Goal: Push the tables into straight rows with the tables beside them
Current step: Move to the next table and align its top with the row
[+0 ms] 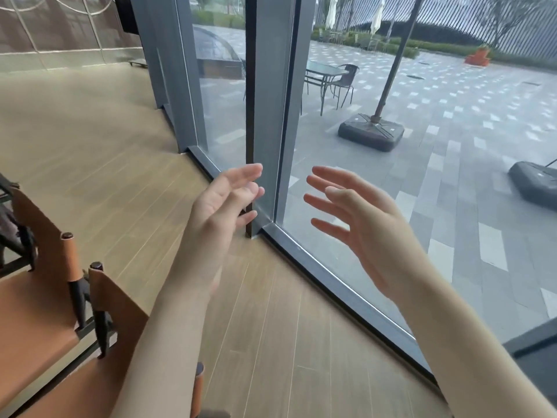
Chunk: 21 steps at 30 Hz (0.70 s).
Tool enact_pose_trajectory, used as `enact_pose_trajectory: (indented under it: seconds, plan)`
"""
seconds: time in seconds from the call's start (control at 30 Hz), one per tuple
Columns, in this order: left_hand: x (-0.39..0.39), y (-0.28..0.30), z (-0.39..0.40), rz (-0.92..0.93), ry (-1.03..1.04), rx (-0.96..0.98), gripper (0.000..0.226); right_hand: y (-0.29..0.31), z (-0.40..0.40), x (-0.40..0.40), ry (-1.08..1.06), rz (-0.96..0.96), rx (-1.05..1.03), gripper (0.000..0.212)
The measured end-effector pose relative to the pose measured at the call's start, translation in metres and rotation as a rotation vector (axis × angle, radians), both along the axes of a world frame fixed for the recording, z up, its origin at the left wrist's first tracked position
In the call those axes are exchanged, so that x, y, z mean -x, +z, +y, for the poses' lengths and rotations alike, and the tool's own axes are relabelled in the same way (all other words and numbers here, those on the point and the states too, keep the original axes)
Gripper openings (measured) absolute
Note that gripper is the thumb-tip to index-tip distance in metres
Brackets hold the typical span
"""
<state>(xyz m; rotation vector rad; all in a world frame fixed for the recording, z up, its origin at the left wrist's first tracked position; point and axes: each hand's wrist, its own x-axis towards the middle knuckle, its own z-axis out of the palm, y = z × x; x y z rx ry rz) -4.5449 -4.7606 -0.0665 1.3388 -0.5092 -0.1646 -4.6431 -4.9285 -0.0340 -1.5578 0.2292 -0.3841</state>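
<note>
Tables of the indoor kind do not show from the head camera; the only one in sight is a glass-topped patio table (pixel 324 70) outside, well beyond the window, with a dark metal chair (pixel 345 82) just beside it. Both hands are raised in mid-air in front of the window and hold nothing. The left hand (pixel 220 212) has its fingers straight and loosely spread, the tips pointing toward the grey window frame post (pixel 268 116); whether they touch it cannot be told. The right hand (pixel 358 227) is likewise spread wide, palm turned inward, fingers apart, in front of the glass pane (pixel 391 176). The two hands are near each other but apart. Below them runs the light wooden plank floor (pixel 120 161), meeting the grey sill of the window. At the lower left stand orange-brown folding chairs (pixel 45 297) with dark frames. Outside, on grey paving, sit two dark parasol bases (pixel 370 131), one carrying a slanted pole (pixel 394 55), and a low hedge (pixel 391 46) lies far behind.
</note>
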Motion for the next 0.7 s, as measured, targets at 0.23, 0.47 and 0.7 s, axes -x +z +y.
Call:
enact_pose_trajectory:
  seconds: [0.23, 0.47, 0.7]
  plan:
    - [-0.129, 0.044, -0.065, -0.052, -0.033, 0.046, 0.028, 0.021, -0.059, -0.130, 0.031, -0.009, 0.016, 0.029]
    - [-0.251, 0.080, -0.114, -0.149, 0.011, 0.078, 0.028, 0.047, -0.086, -0.270, 0.055, -0.064, 0.063, 0.030]
    - [-0.366, 0.068, -0.141, -0.179, 0.136, 0.024, 0.035, 0.046, -0.125, -0.406, 0.158, -0.130, 0.106, 0.030]
